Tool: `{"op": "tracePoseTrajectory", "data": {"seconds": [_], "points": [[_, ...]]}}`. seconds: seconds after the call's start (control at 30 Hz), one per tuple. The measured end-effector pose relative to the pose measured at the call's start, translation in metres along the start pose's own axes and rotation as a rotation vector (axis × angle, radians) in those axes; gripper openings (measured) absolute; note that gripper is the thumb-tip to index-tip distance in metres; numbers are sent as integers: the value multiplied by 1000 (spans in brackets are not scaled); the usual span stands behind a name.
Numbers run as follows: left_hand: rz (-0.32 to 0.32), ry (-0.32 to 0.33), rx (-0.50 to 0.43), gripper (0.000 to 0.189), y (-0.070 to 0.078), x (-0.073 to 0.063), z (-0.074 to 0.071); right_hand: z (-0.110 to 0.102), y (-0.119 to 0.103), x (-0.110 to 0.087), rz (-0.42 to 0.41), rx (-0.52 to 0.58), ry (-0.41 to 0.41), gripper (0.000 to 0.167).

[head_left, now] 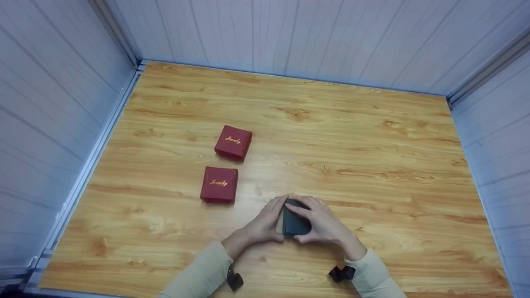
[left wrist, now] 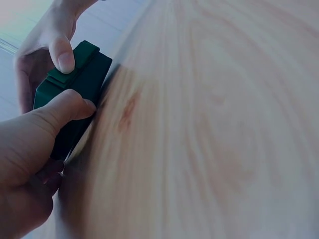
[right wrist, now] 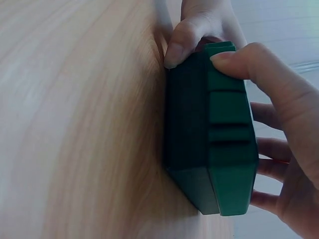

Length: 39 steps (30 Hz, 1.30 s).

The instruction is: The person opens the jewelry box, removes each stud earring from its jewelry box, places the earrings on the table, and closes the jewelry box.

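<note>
A dark green box (head_left: 297,222) with a lighter green lid (right wrist: 229,119) stands on the table near its front edge, between both hands. From its left side my left hand (head_left: 263,223) grips the box, thumb on the near face and fingers toward the far side. My right hand (head_left: 325,222) holds the lid from the right. In the right wrist view, the right thumb presses the lid's edge while the other fingers curl along its far side. The left wrist view shows the left thumb against the lower part of the box (left wrist: 94,74); some left fingers are hidden.
Two dark red boxes with gold lettering lie to the left: one red box (head_left: 219,184) nearer, another red box (head_left: 233,142) farther back. The wood-patterned table (head_left: 372,165) is bounded by pale panel walls (head_left: 290,37) at the back and sides.
</note>
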State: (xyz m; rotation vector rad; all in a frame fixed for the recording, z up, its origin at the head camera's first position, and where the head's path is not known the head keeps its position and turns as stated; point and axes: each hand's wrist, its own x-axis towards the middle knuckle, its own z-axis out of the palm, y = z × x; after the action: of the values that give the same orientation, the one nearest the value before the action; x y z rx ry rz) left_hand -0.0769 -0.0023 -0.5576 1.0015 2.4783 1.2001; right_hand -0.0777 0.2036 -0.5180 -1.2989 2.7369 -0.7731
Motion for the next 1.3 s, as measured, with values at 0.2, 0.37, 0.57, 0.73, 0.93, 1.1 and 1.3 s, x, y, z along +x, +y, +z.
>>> {"op": "tracePoseTrajectory", "data": {"seconds": [0.2,0.37,0.57,0.73,0.93,1.1,1.3], "points": [[26,1,8,111,1,1,0,-4,-3,2,16,-26,-45,81],[13,-8,17,112,1,1,1,-7,-4,2,19,-38,-61,81],[13,-2,7,112,0,1,2,-6,-4,0,10,-26,-32,82],[14,9,-16,113,0,1,1,-5,-3,-1,-19,-19,16,83],[9,17,-48,112,1,1,2,-5,-2,-2,-24,6,29,84],[19,31,-61,110,-1,0,2,-10,0,-4,-29,44,57,83],[24,56,-52,106,-2,1,1,-16,4,-8,-30,50,92,82]]}}
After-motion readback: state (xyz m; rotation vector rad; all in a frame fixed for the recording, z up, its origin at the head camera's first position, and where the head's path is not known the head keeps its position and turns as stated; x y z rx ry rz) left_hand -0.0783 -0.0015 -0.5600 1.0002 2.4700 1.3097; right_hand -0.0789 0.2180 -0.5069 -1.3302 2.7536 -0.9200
